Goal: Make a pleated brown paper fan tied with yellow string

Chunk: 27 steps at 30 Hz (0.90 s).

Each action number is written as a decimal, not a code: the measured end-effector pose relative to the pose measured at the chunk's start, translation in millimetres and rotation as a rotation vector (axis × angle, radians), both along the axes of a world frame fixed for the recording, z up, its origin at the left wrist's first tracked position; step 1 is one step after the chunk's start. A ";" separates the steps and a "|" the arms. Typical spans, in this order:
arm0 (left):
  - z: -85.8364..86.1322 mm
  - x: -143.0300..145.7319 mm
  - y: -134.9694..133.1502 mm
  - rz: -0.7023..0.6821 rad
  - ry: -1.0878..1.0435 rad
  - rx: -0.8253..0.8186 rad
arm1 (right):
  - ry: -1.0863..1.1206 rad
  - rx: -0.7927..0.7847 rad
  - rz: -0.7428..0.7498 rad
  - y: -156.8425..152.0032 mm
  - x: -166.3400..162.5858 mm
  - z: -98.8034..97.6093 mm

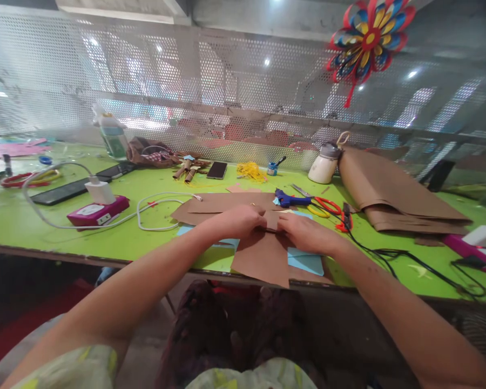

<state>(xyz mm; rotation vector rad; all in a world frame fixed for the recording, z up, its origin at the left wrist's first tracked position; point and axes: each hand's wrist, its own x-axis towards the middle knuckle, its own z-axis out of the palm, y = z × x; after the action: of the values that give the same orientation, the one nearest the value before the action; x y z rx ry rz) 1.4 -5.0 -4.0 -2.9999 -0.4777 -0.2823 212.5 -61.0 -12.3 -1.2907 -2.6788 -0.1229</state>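
Observation:
Both hands work on a piece of brown paper (261,257) whose near end hangs just over the table's front edge. My left hand (247,220) pinches its rolled or folded far edge from the left. Opposite it, my right hand (297,229) grips the same edge, fingers closed. Under the hands lie light blue paper (305,262) and a larger brown sheet (210,203). A blue glue gun (291,199) rests just beyond my right hand. Close to it are scissors with red-orange handles (328,205) and pliers (346,217).
Folded brown paper (400,189) and a white jug (324,163) stand at right. Black cords (409,256) trail across the right side. To the left are a purple power strip (99,213) with a white cable and a spray bottle (112,135). A phone (217,170) and yellow strands (251,172) lie behind.

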 end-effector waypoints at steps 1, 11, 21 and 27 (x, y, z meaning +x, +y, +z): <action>0.1 0.2 -1.4 -0.012 0.000 0.033 | -0.052 0.024 -0.002 -1.0 -0.5 -0.5; 2.8 2.4 0.9 0.074 -0.075 -0.202 | -0.160 0.168 -0.068 1.0 -4.6 -8.1; 22.1 -11.8 7.8 0.163 -0.200 -0.884 | 0.057 0.404 0.033 -3.4 -17.3 -2.9; 12.1 -6.8 2.3 0.220 -0.376 -1.326 | 0.236 0.416 0.058 0.0 -12.6 -3.0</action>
<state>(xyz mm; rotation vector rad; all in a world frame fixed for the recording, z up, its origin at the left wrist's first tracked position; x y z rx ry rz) -5.4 -2.6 8.0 -4.0384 -1.5310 -0.7603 199.8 -61.0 -15.3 -1.0263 -2.3259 -0.4615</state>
